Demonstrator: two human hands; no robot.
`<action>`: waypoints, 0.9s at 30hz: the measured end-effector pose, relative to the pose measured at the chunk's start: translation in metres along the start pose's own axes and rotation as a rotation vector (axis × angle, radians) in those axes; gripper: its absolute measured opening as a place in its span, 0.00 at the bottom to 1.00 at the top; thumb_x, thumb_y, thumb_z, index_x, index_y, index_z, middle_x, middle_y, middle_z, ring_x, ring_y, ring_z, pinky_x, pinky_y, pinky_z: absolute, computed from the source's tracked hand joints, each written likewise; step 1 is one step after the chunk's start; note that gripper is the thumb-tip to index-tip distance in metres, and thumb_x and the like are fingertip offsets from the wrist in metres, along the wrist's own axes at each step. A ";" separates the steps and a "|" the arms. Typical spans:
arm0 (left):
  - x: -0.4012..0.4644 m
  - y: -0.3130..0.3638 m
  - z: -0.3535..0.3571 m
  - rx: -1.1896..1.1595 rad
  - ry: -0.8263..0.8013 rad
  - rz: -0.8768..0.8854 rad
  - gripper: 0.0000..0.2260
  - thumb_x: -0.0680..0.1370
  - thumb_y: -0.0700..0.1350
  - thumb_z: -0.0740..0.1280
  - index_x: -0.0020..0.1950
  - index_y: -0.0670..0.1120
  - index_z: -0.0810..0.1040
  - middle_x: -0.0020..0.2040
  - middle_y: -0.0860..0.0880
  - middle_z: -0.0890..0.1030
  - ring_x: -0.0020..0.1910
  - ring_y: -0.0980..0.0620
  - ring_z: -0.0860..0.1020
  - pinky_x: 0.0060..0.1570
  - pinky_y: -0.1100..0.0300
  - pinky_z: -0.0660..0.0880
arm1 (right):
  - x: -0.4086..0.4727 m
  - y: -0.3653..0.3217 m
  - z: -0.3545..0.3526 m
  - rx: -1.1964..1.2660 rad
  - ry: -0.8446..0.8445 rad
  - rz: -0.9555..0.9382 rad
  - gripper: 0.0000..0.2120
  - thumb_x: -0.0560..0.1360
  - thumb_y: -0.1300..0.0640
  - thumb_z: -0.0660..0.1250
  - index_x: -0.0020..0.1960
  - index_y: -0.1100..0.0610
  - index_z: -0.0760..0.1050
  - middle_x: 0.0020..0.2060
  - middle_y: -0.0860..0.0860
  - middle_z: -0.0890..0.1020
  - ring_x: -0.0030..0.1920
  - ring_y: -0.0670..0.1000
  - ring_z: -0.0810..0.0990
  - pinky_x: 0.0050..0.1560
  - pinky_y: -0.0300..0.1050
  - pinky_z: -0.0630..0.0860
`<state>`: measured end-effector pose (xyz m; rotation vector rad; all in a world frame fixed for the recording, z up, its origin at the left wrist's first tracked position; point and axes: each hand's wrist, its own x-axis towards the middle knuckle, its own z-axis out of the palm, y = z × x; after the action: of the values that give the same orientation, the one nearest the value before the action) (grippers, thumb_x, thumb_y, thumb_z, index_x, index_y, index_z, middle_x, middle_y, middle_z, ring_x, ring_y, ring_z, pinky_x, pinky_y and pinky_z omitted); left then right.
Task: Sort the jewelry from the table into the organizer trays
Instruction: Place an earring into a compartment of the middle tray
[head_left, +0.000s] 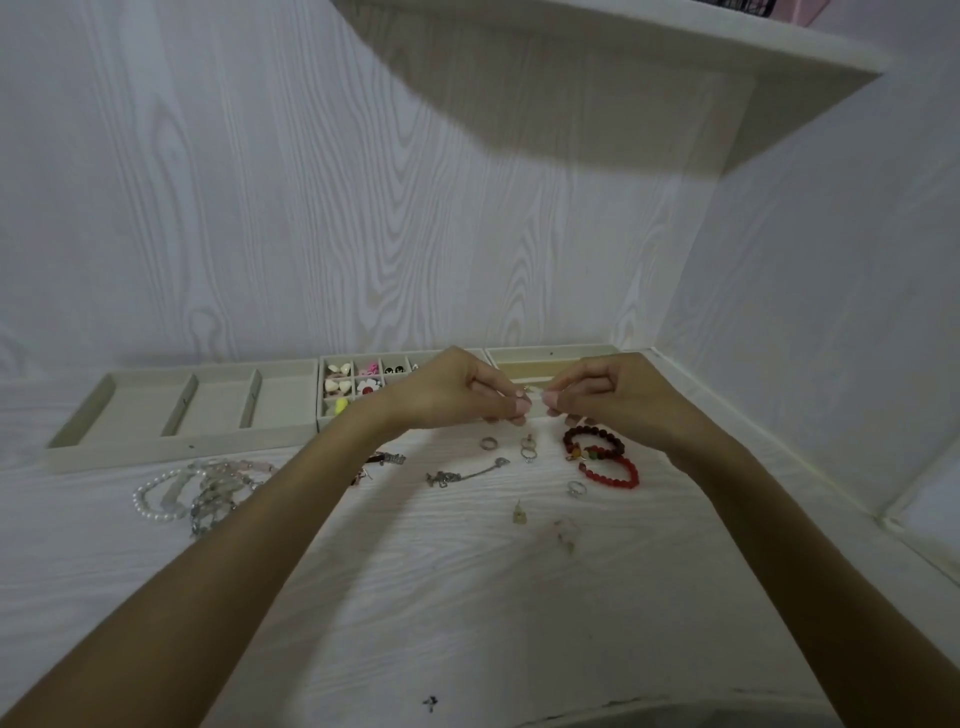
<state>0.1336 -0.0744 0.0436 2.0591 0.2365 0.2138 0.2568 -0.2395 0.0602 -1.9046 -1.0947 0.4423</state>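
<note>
My left hand (457, 389) and my right hand (608, 395) meet fingertip to fingertip above the table, pinching a tiny pale piece of jewelry (537, 399) between them; its shape is too small to tell. Below them lie loose rings (488, 443), a small earring pair (528, 449), a silver chain (465, 475), a dark red bead bracelet (592, 441) and a bright red bead bracelet (613, 473). A pearl bracelet (156, 499) and pale stone bracelets (218, 488) lie at the left. The small-compartment tray (353, 387) holds colourful earrings.
A three-section tray (182, 410) stands at the back left, and another tray (550, 358) sits behind my hands. A ring (575, 488) and a small charm (519, 514) lie nearer me. A wall closes the right side; a shelf hangs overhead.
</note>
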 end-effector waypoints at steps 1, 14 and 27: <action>0.000 -0.002 -0.003 -0.021 0.018 -0.007 0.06 0.74 0.45 0.71 0.50 0.47 0.84 0.38 0.57 0.85 0.44 0.62 0.81 0.45 0.75 0.74 | 0.002 0.000 0.000 0.020 0.020 0.004 0.07 0.70 0.55 0.73 0.47 0.56 0.81 0.38 0.50 0.85 0.39 0.45 0.83 0.43 0.37 0.78; 0.061 -0.013 -0.064 -0.013 0.320 -0.022 0.10 0.75 0.39 0.70 0.55 0.38 0.82 0.45 0.48 0.82 0.32 0.69 0.78 0.30 0.77 0.70 | 0.082 0.007 0.011 0.230 0.110 0.026 0.10 0.74 0.61 0.70 0.54 0.61 0.81 0.44 0.54 0.85 0.38 0.42 0.82 0.39 0.29 0.76; 0.146 -0.089 -0.079 0.405 0.297 -0.176 0.06 0.72 0.51 0.73 0.48 0.54 0.85 0.42 0.57 0.84 0.46 0.57 0.81 0.50 0.58 0.78 | 0.179 0.056 0.036 -0.247 0.129 0.008 0.05 0.66 0.53 0.77 0.41 0.52 0.85 0.33 0.44 0.83 0.37 0.42 0.80 0.42 0.35 0.76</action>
<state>0.2481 0.0713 0.0109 2.3850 0.6888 0.3885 0.3603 -0.0861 0.0138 -2.1215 -1.0966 0.1918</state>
